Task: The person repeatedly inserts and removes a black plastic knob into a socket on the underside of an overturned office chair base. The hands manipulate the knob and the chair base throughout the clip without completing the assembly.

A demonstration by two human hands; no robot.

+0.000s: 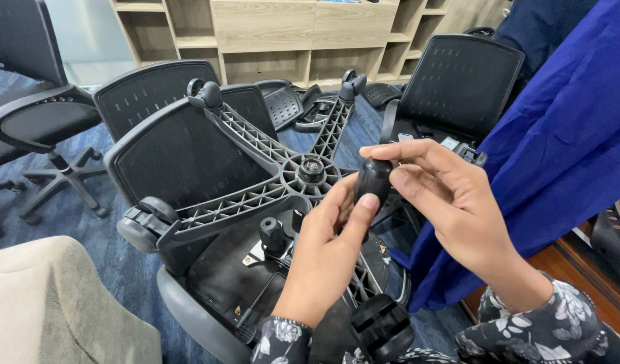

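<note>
**Q:** What fills the scene, and in what numbers?

**A:** One wooden shelving unit (283, 30) lines the back wall. One upright office chair (34, 101) stands at far left, and three mesh chair backs show: two overlapping at centre-left (182, 158) and one at right (458, 84). One blue cloth (559, 148) hangs down the right side. One black star-shaped chair base (269, 182) lies upturned over a chair seat, with three casters visible: one at lower left (145, 219), two at the far arm tips (205, 94).

**Q:** And the hands?

**A:** Two, both the person's own, in floral sleeves. Between them is one small dark cylindrical part (373, 180).

**Q:** Where does it sit relative to them?

**A:** Just right of the base's hub, raised above it. The right hand (451, 202) has fingers and thumb closed around its upper and right sides. The left hand (327, 249) rises from below, thumb tip pressed against its lower left.

**Q:** Which way does it point?

**A:** Its long axis runs nearly upright, tilted slightly, rounded top uppermost; the lower end is hidden behind the left thumb.
</note>
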